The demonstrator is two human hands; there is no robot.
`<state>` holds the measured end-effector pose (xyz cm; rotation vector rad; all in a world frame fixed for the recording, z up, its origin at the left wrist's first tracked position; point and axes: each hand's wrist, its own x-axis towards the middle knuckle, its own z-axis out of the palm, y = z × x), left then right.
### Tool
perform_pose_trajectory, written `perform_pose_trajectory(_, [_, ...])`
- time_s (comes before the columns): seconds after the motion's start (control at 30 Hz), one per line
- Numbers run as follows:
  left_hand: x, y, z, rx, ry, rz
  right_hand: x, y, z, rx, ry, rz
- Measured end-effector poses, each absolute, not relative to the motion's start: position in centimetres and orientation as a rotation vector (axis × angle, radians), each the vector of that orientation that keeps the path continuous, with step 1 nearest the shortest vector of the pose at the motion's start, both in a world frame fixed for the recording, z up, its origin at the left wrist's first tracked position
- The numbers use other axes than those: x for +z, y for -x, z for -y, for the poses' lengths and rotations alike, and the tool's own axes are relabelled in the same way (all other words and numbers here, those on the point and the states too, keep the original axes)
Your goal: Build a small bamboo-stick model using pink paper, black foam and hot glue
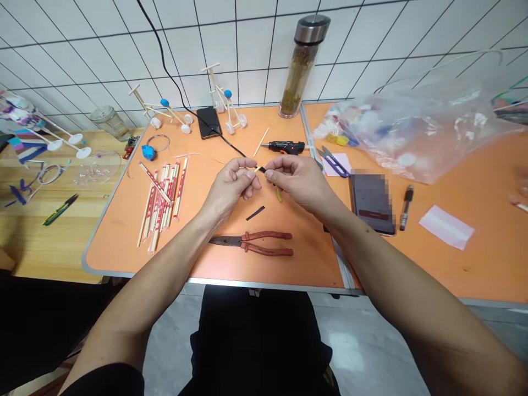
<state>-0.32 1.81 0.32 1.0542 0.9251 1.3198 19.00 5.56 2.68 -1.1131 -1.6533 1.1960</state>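
My left hand (pixel 231 185) pinches a thin wooden stick (pixel 258 169), whose pale tip shows between my hands. Close against that tip, my right hand (pixel 297 179) grips a small black strip (pixel 263 170) between thumb and forefinger. How far the strip wraps the stick, I cannot tell. Another black strip (pixel 255 213) lies on the orange table (pixel 223 269) below my hands. Nearer me are long-nose pliers (pixel 268 236) with red handles. Behind my hands lie a black glue gun (pixel 284 147) and a loose wooden stick (pixel 261 142). A yellowish piece (pixel 279 195) shows under my right hand.
Wrapped chopsticks (pixel 159 206) are piled at left. Two stick models with white wheels (pixel 186 128) stand behind, near a phone (pixel 208 122) and a tall bottle (pixel 300 71). Rightward are thread snips (pixel 336 163), another phone (pixel 369 203), a pen (pixel 406 208) and a plastic bag (pixel 416 135).
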Motion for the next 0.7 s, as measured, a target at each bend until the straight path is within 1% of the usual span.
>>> perform_pose_trajectory(0.27, [0.38, 0.42, -1.86, 1.296, -1.072, -0.891, 3.02, -18.84, -5.05, 1.358, 1.088, 1.551])
perform_pose_trajectory(0.7, [0.77, 0.44, -1.59, 1.274, -1.068, -0.926, 2.87, -18.7, -4.94, 1.38, 1.056, 1.554])
